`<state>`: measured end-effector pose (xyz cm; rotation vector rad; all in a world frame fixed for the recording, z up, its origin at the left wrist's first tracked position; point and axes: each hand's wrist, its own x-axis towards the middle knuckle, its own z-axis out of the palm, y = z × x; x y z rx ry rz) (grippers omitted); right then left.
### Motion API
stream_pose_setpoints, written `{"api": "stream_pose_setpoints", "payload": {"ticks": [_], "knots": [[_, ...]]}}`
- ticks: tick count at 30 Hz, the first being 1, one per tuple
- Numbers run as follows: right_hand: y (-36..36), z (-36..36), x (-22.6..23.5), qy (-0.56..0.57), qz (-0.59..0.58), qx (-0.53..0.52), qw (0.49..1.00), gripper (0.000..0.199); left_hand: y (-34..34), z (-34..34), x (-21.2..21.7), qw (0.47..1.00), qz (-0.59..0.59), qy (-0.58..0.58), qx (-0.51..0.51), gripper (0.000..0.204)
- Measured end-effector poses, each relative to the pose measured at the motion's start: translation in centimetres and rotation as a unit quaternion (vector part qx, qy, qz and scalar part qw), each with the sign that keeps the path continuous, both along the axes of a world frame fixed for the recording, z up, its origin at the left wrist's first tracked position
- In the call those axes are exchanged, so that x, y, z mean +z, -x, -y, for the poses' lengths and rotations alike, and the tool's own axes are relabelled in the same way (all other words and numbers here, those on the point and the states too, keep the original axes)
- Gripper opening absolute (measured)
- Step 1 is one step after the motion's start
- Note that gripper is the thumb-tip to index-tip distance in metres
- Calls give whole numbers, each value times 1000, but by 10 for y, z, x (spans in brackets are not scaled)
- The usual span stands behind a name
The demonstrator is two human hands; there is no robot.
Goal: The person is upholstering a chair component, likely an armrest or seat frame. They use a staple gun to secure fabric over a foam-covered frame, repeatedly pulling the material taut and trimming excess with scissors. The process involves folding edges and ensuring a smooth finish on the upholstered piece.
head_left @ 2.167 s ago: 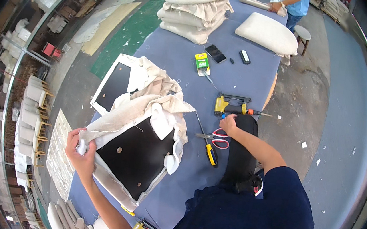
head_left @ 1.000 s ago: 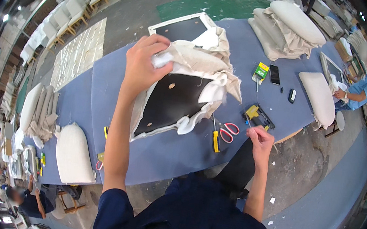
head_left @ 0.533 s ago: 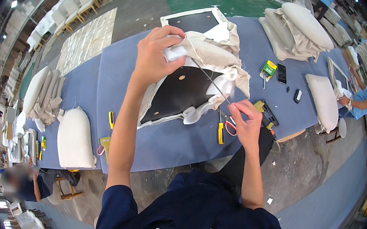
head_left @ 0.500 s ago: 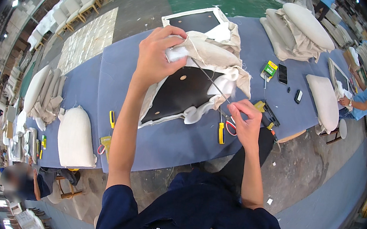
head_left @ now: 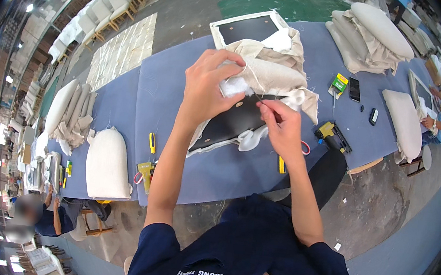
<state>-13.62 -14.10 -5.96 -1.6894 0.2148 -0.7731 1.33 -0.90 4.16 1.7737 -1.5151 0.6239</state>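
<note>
Your right hand [head_left: 285, 127] is raised above the near edge of the blue bench [head_left: 166, 89], its fingers pinched shut on a thin needle or thread [head_left: 259, 99]; which of the two is too fine to tell. The dark line runs up and left to the white wad of stuffing [head_left: 232, 86], so the pinch holds it taut. Your left hand [head_left: 207, 85] sits just beside it, fingers curled closed over that wad and the edge of the beige fabric cover [head_left: 270, 73], lifting the loose cloth clear of the bench so the seam faces you. Below both hands lies the black seat panel [head_left: 232, 125], flat and smooth, with the coarse, crumpled cover draped over its far side and soft white padding spilling at its near edge. A yellow staple gun [head_left: 331, 135] rests within reach to the right, and a yellow-handled tool [head_left: 151, 142] lies to the left next to a plump white cushion [head_left: 106, 162]. Farther right sit a dark phone [head_left: 354, 89] and a small green-and-yellow box [head_left: 339, 84]. At the far right end, beige cushions [head_left: 368, 35] are stacked, rounded and smooth.
</note>
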Motion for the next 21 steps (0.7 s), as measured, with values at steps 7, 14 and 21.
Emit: {"api": "stream_pose_setpoints", "payload": {"ticks": [7, 14, 21], "knots": [[-2, -11, 10, 77, 57, -123, 988, 11, 19, -1, 0, 1000, 10, 6, 7, 33], [-20, -23, 11, 24, 156, -176, 972, 7, 28, 9, -1, 999, 11, 27, -24, 24], [-8, -1, 16, 105, 27, -160, 981, 8, 5, 10, 1, 999, -24, 19, -19, 26]]}}
